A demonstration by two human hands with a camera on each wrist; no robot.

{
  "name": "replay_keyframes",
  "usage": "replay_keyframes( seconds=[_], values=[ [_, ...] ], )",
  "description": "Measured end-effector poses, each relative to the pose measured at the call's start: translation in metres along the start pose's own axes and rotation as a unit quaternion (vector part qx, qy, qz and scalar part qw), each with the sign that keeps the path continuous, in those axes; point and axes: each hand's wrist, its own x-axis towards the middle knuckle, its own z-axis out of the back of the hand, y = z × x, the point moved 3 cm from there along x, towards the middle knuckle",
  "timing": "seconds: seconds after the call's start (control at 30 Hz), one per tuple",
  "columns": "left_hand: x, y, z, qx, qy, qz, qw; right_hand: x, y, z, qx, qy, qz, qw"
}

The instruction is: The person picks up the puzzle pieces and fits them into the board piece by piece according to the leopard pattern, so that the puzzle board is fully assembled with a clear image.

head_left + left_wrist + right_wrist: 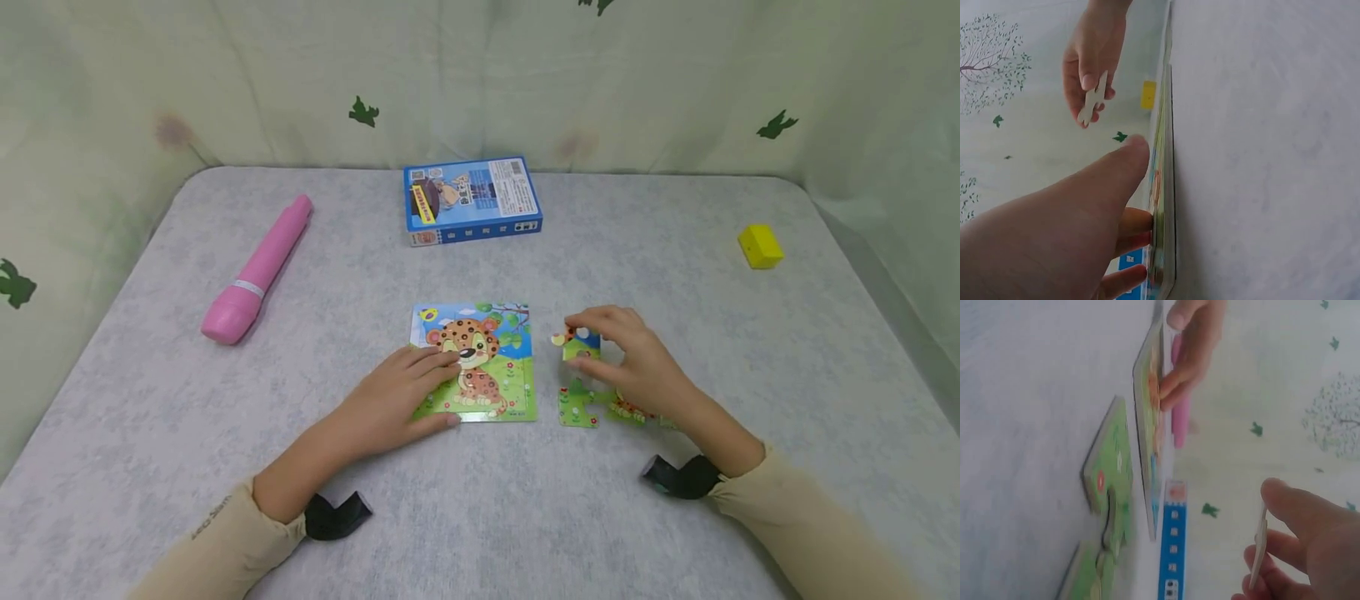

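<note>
A square jigsaw puzzle board [519, 354] with a spotted leopard cub picture lies flat on the table. My left hand [393, 396] rests on its left part, fingers extended over the picture and thumb by the lower edge. To the right of the board, my right hand [637, 358] pinches a jigsaw puzzle piece [582, 347] between thumb and fingers. In the right wrist view that piece [1260, 547] is held edge-on, raised above the table. Below this hand lie loose green puzzle pieces [576, 410], partly hidden by it, one showing spotted feet [627, 408].
A blue box [472, 200] lies behind the board near the table's far edge. To the left is a pink toy microphone [258, 271]. A small yellow block [761, 247] sits at the far right. A pale curtain [480, 83] with green bird shapes hangs behind the table.
</note>
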Motion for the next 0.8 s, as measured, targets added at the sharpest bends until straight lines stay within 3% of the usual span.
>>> replay_keyframes(
  seconds=[0.23, 0.4, 0.8],
  values=[
    [0.009, -0.004, 0.003, 0.021, -0.011, -0.007, 0.9997, 0.018, 0.012, -0.039, 0.033, 0.045, -0.013, 0.9983],
    [0.013, -0.003, 0.004, 0.017, -0.002, -0.003, 0.9999, 0.028, 0.009, -0.06, 0.023, 0.079, -0.043, 0.9957],
    [0.015, -0.004, 0.002, 0.036, 0.012, -0.013, 0.9992, 0.037, 0.004, -0.078, -0.006, 0.094, -0.051, 0.9943]
  ],
)
